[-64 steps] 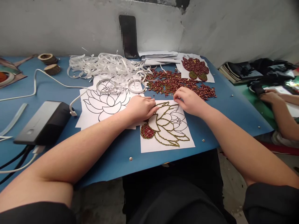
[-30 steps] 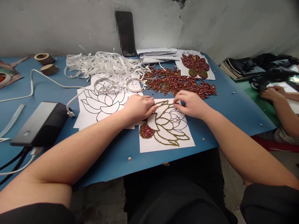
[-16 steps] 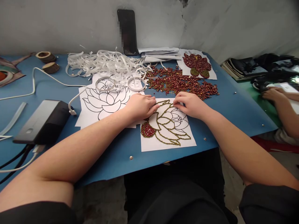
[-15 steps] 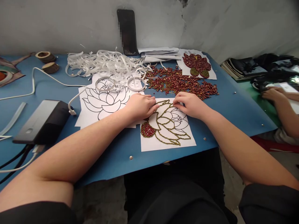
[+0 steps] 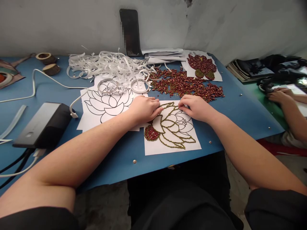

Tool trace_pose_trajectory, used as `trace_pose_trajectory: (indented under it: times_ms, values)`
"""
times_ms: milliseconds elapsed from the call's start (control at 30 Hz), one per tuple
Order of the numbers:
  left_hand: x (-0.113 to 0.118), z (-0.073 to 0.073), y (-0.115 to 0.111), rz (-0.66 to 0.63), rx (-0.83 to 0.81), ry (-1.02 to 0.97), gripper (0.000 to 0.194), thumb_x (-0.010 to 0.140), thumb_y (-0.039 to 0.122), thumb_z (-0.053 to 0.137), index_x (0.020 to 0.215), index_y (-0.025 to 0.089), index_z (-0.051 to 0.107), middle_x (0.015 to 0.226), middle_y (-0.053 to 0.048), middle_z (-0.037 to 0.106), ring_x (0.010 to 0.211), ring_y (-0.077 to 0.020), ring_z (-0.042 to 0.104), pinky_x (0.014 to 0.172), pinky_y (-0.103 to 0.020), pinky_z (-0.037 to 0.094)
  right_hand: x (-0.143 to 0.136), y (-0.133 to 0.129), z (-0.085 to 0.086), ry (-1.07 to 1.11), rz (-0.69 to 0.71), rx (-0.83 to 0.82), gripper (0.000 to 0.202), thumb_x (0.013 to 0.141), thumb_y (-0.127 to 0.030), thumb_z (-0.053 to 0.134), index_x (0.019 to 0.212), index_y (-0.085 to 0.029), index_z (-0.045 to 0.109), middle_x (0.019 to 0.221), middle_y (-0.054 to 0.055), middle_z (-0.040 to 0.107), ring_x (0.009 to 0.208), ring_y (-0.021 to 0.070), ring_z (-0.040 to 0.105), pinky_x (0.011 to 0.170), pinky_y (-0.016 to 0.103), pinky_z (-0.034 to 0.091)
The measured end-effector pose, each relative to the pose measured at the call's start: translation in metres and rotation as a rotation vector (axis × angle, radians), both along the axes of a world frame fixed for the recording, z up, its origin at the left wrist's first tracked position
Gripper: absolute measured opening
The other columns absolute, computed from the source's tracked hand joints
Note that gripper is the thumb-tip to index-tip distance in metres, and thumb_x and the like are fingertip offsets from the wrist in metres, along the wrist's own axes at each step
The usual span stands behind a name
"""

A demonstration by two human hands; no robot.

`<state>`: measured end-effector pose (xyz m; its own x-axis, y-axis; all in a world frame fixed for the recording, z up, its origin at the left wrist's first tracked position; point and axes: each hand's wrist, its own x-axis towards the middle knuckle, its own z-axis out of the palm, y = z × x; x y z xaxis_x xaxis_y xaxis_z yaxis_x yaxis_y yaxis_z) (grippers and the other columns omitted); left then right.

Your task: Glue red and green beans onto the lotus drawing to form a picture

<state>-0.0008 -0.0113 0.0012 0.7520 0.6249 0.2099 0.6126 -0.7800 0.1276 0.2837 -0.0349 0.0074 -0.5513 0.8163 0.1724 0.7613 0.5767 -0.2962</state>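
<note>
A white sheet with a lotus drawing (image 5: 172, 150) lies before me, many of its lines covered with green beans (image 5: 168, 143). Red beans (image 5: 151, 133) fill a rounded patch at its left. My left hand (image 5: 145, 109) rests flat on the sheet's upper left edge, fingers stretched out. My right hand (image 5: 194, 108) is at the upper right edge, thumb and fingertips pinched together at the paper; what they hold, if anything, is too small to make out. Just beyond the hands spreads a heap of loose red and green beans (image 5: 184, 83).
Left lie printed lotus sheets (image 5: 96, 110), two tape rings (image 5: 107, 86) and a pile of paper strips (image 5: 100, 64). A bean-covered flower picture (image 5: 202, 65) and a phone (image 5: 130, 32) are at the back. A power bank (image 5: 44, 123) with cables sits left. Another person's arm (image 5: 290, 108) is at right.
Almost nothing differs. Both of my hands keep their places on the sheet; the other person's hand at the right has shifted slightly.
</note>
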Motion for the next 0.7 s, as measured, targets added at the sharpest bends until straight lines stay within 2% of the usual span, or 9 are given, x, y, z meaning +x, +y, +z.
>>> trace_pose_trajectory:
  times_ms: [300, 700]
  values:
    - [0.0015, 0.0011, -0.0004, 0.005, 0.032, 0.046, 0.047, 0.108, 0.043, 0.033, 0.103, 0.019, 0.073, 0.109, -0.008, 0.079, 0.108, -0.0256, 0.074, 0.073, -0.036, 0.049, 0.0011, -0.002, -0.0014, 0.05, -0.018, 0.046, 0.014, 0.094, -0.024, 0.058, 0.09, -0.02, 0.07, 0.094, 0.01, 0.071, 0.088, 0.0251, 0.067, 0.082, 0.038, 0.051]
    - [0.0005, 0.0018, 0.0001, -0.003, 0.036, 0.04, 0.048, 0.108, 0.044, 0.032, 0.1, 0.019, 0.072, 0.107, -0.007, 0.079, 0.104, -0.0253, 0.074, 0.07, -0.036, 0.047, -0.0035, -0.0029, -0.0052, 0.014, 0.004, 0.033, 0.018, 0.096, -0.022, 0.055, 0.091, -0.02, 0.071, 0.096, 0.011, 0.072, 0.087, 0.0246, 0.066, 0.08, 0.037, 0.051]
